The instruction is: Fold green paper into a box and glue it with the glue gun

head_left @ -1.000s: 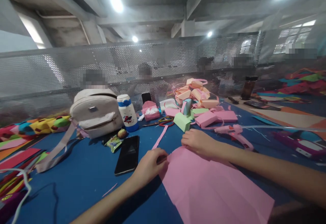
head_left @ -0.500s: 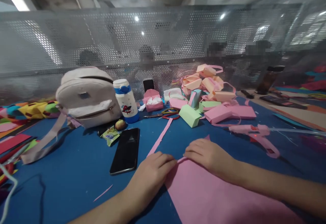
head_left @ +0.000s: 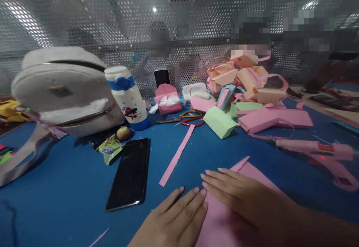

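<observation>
A large sheet of pink paper (head_left: pixel 214 217) lies at the near edge of view, with a narrow fold at its far corner. My right hand (head_left: pixel 244 194) rests flat across it, fingers stretched to the left. My left hand (head_left: pixel 176 219) lies palm down at the sheet's left edge, fingers extended, their tips close to those of my right hand. Both hands cover parts of the sheet. Just beyond them is a loose pink paper strip (head_left: pixel 177 155) on the blue table.
To the left are a black phone (head_left: pixel 130 174), a snack packet (head_left: pixel 110 149), a backpack (head_left: pixel 64 97) and a bottle (head_left: pixel 127 99). Scissors (head_left: pixel 190 118) lie ahead, beside folded paper pieces (head_left: pixel 220 122). A pink glue gun (head_left: pixel 322 153) lies right. A perforated metal screen (head_left: pixel 190 15) stands behind.
The view has tilted down and come closer to the table. My fingers, curled at the folded edge before, now lie flatter, and the folded edge is more visible.
</observation>
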`<control>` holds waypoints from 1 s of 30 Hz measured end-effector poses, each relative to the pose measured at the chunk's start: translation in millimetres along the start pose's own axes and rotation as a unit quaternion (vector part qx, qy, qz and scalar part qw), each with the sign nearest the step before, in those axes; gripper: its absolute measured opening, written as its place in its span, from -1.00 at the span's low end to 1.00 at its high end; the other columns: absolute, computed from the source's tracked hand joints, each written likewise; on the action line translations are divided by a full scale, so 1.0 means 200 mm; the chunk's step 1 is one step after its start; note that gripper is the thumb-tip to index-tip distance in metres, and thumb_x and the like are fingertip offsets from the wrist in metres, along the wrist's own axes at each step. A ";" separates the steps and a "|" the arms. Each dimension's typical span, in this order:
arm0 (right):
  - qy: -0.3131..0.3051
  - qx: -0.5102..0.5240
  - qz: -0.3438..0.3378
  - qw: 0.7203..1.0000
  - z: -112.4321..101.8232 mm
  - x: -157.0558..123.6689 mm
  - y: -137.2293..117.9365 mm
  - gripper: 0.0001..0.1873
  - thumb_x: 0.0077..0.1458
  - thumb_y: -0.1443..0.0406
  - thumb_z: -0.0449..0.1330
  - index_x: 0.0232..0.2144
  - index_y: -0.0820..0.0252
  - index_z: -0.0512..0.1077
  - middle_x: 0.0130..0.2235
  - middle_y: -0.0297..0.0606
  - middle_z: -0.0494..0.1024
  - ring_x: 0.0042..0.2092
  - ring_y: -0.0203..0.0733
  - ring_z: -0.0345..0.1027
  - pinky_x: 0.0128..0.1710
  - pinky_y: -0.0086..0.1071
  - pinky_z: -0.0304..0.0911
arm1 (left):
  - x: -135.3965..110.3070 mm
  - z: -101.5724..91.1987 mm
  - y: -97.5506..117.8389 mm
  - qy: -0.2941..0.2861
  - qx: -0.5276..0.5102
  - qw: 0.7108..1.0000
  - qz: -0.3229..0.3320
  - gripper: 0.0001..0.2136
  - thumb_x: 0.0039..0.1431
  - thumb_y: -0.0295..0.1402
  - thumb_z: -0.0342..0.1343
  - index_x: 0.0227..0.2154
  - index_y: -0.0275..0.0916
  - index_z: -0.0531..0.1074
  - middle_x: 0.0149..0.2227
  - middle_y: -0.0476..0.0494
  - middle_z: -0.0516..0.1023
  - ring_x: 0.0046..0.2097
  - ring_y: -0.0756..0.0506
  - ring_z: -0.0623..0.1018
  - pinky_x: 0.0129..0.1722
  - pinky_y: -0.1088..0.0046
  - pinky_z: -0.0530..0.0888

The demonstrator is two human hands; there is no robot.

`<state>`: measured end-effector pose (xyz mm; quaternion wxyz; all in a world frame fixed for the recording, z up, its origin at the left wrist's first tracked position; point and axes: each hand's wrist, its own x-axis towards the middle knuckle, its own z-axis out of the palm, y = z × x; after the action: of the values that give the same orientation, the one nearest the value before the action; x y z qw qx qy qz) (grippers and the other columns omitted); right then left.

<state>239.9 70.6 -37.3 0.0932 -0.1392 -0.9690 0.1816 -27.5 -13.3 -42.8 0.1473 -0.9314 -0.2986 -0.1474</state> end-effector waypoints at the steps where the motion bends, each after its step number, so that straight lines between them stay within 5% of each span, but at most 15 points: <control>1: 0.002 -0.002 -0.004 1.000 0.00 0.00 0.00 -0.26 0.26 0.20 0.11 0.38 0.24 -0.03 0.36 -0.12 0.11 0.36 -0.03 0.01 0.35 -0.12 0.03 | -0.01 0.01 0.00 0.007 0.005 1.000 -0.006 -0.59 0.46 -0.39 -0.29 0.19 -0.33 0.32 0.24 -0.18 0.37 0.26 -0.11 0.38 0.26 0.30 0.33; 7: 0.015 -0.042 -0.016 0.999 0.00 0.01 -0.01 -0.32 0.28 0.16 0.09 0.35 0.30 0.06 0.33 -0.11 0.18 0.34 -0.06 0.06 0.34 -0.17 0.06 | 0.02 -0.03 -0.03 -0.018 0.028 0.999 0.019 -0.61 0.45 -0.43 -0.26 0.15 -0.33 0.38 0.17 -0.16 0.48 0.19 -0.08 0.46 0.27 0.35 0.31; 15: 0.143 -0.037 -0.048 0.988 0.00 0.02 -0.03 -0.55 0.25 0.40 -0.02 0.17 0.16 0.31 0.14 -0.23 0.50 0.24 -0.23 0.24 0.35 -0.25 0.03 | 0.05 -0.10 -0.03 0.012 0.036 0.999 0.013 -0.60 0.43 -0.21 -0.16 0.16 -0.24 0.38 0.15 -0.16 0.50 0.13 -0.12 0.52 0.16 0.37 0.44; 19: 0.161 -0.016 0.034 0.986 0.00 0.03 -0.02 -0.48 0.17 0.43 0.00 0.18 0.17 0.29 0.18 -0.14 0.44 0.24 -0.10 0.22 0.28 -0.12 0.13 | 0.02 -0.05 -0.04 0.023 -0.039 0.996 -0.074 -0.56 0.38 -0.12 -0.08 0.15 -0.28 0.38 0.17 -0.31 0.46 0.09 -0.14 0.54 0.04 0.45 0.53; 24: 0.141 0.047 0.110 0.983 -0.04 0.05 0.01 -0.42 0.19 0.36 0.05 0.26 0.25 0.16 0.19 -0.01 0.39 0.20 0.01 0.22 0.17 -0.04 0.18 | 0.01 -0.05 -0.06 0.039 -0.228 0.956 -0.178 -0.70 0.39 -0.36 -0.09 0.06 -0.12 0.44 0.06 -0.21 0.53 0.02 -0.05 0.58 -0.06 0.57 0.54; 30: 0.141 0.023 0.140 0.980 -0.10 0.05 -0.02 -0.69 0.26 0.35 0.09 0.04 0.13 0.37 0.00 -0.15 0.48 0.04 -0.04 0.28 0.11 -0.07 0.13 | 0.09 -0.14 -0.02 0.013 -0.344 0.906 -0.247 -0.75 0.30 -0.46 0.01 -0.11 -0.09 0.55 -0.09 -0.14 0.57 -0.08 -0.04 0.59 -0.12 0.55 0.53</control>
<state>234.0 76.3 -16.0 0.2055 -0.2951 -0.9127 0.1940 -21.5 -11.7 -9.6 -0.2194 -0.8188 -0.4478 -0.2845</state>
